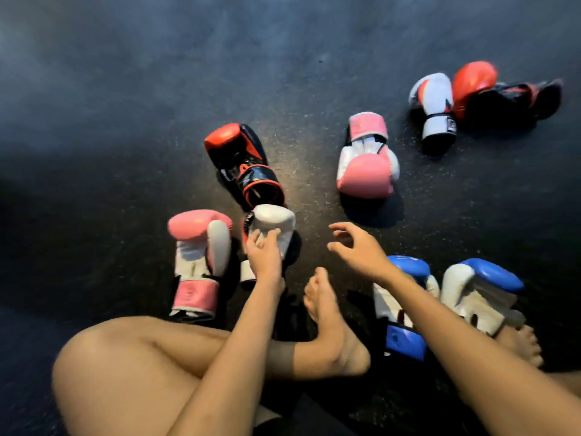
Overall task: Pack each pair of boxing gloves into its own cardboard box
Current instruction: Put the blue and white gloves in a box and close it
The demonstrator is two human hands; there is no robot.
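My left hand (262, 251) grips a white glove (276, 221) just in front of my knee. Left of it lies a pink-and-white glove (198, 259); its match (366, 158) lies farther off at centre right. A red-and-black glove (243, 162) lies just beyond the white one. My right hand (355, 247) hovers above the floor with its fingers spread, holding nothing. Two blue-and-white gloves (405, 306) (481, 291) sit by my right forearm. At the far right are a white glove (435, 108) and a red-and-black one (490, 89). No cardboard box is in view.
I sit cross-legged on a dark speckled floor (157, 89); my bare knee (125, 366) and foot (327, 319) lie between my arms. The floor's left and far sides are open.
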